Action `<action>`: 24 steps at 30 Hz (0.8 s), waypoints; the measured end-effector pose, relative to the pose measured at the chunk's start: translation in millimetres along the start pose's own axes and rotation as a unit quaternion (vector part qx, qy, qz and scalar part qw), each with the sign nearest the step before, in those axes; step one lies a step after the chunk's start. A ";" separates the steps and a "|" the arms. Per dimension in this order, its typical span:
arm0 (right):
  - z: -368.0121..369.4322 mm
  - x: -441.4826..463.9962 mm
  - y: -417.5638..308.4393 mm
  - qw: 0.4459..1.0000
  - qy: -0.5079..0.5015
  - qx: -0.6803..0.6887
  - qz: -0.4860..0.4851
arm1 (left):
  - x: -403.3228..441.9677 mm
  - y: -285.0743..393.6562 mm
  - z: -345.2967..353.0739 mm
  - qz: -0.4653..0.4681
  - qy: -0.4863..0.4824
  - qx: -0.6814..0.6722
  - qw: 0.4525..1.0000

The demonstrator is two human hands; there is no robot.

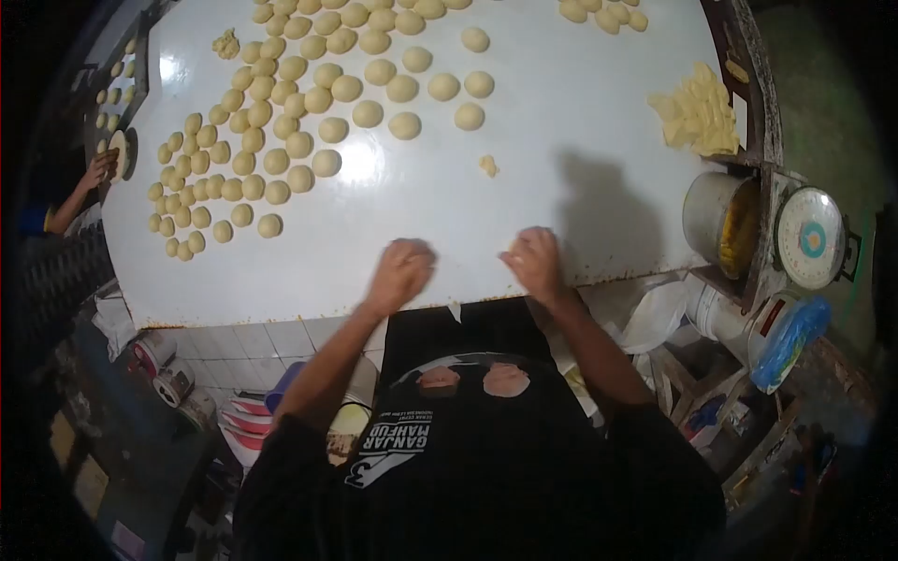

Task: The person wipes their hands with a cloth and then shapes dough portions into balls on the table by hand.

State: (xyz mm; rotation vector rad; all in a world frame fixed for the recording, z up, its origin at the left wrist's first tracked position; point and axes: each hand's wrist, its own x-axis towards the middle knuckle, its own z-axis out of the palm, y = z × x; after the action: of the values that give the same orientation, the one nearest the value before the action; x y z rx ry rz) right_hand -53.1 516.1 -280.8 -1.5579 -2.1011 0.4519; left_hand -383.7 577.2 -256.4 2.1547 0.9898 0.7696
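My left hand (402, 273) is curled over the white table (421, 206) near its front edge, its fingers bent round something I cannot make out. To the right, my right hand (534, 263) is also closed, with the thumb and fingers drawn together; what it holds, if anything, is hidden. Many round dough balls (299, 145) lie in rows on the left and far part of the table. A small dough scrap (488, 165) lies beyond the gap between my hands.
A dough pile (697, 112) lies at the right edge, near a metal pot (716, 217) and a dial scale (811, 237). At far left another person's hand (99, 169) touches a round object. More dough balls (608, 15) sit at the far right.
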 end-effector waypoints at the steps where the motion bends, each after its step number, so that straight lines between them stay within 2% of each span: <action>1: 0.5 -13.0 31.7 0.998 -0.039 0.041 0.003 | -15.7 -26.7 -14.4 0.000 -0.031 -0.011 0.999; 2: -23.5 9.6 29.5 0.997 -0.042 -0.019 0.070 | -3.3 -39.1 -28.9 -0.034 -0.119 0.164 0.979; 3: -29.9 51.2 22.9 0.993 0.001 -0.096 0.068 | 39.6 -22.8 -34.7 -0.038 -0.054 0.208 0.976; 5: -8.2 99.6 1.4 0.985 0.139 -0.056 0.089 | 80.4 -3.2 21.2 -0.124 0.118 0.179 0.969; 6: -0.8 81.6 -16.5 0.991 0.091 -0.052 0.085 | 69.3 13.1 34.9 -0.183 -0.009 0.142 0.973; 7: 4.0 58.1 -31.4 0.995 0.052 -0.051 0.074 | 47.3 23.5 36.4 -0.134 -0.057 0.085 0.986; 8: -4.6 30.3 -27.4 0.998 0.034 -0.053 -0.008 | 20.0 22.0 31.5 -0.077 -0.026 0.045 0.996; 9: -20.6 28.9 -0.4 0.998 0.037 -0.054 -0.017 | 0.7 9.1 18.3 -0.021 0.006 0.007 1.000; 11: -39.1 13.7 38.8 0.995 -0.069 0.042 0.057 | 1.1 -28.1 -20.9 -0.014 -0.054 0.087 0.995; 12: -30.9 35.7 48.8 0.999 0.010 -0.048 0.012 | 31.0 -19.2 -29.7 -0.082 -0.085 0.206 0.971; 13: -36.4 75.1 36.7 0.997 0.046 -0.057 -0.014 | 60.3 -24.2 -11.2 -0.113 0.032 0.208 0.971; 15: -10.3 94.0 2.9 0.984 0.119 -0.079 0.111 | 78.2 -0.4 33.8 -0.178 0.147 0.185 0.955; 16: -13.0 74.0 -5.4 0.993 0.069 -0.069 0.068 | 55.8 9.1 41.5 -0.191 0.024 0.159 0.968; 17: -13.1 44.0 -12.5 0.998 0.022 -0.059 0.022 | 39.0 22.6 39.4 -0.100 0.064 0.100 0.988; 18: -19.7 27.2 0.0 0.998 0.040 -0.023 -0.047 | 22.5 16.4 27.8 -0.079 0.045 0.053 0.994; 19: -30.5 19.1 26.9 0.996 0.029 0.059 -0.052 | 4.0 -3.4 9.7 -0.059 0.023 0.004 0.998; 20: -34.6 27.7 47.6 1.000 -0.008 0.010 -0.010 | -3.8 -39.7 -2.8 -0.006 0.012 0.040 0.999; 21: -34.7 37.3 61.9 0.997 -0.053 -0.037 0.042 | 15.5 -30.4 -18.7 -0.086 -0.020 0.202 0.975; 22: -43.5 74.0 44.8 0.996 0.023 -0.088 -0.016 | 47.8 -18.6 -15.7 -0.123 0.062 0.193 0.972; 23: -30.1 72.6 29.8 0.996 0.017 -0.086 -0.017 | 84.2 -11.6 0.4 -0.151 0.159 0.191 0.957; 24: -18.2 78.2 19.0 0.993 0.043 -0.098 0.049 | 90.8 -3.9 20.7 -0.187 0.182 0.201 0.944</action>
State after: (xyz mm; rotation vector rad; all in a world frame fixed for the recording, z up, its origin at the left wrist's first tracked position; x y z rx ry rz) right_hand -46.2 596.0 -261.4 -1.7653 -2.0614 0.2116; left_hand -320.9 645.9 -250.5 2.0823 1.8249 0.8457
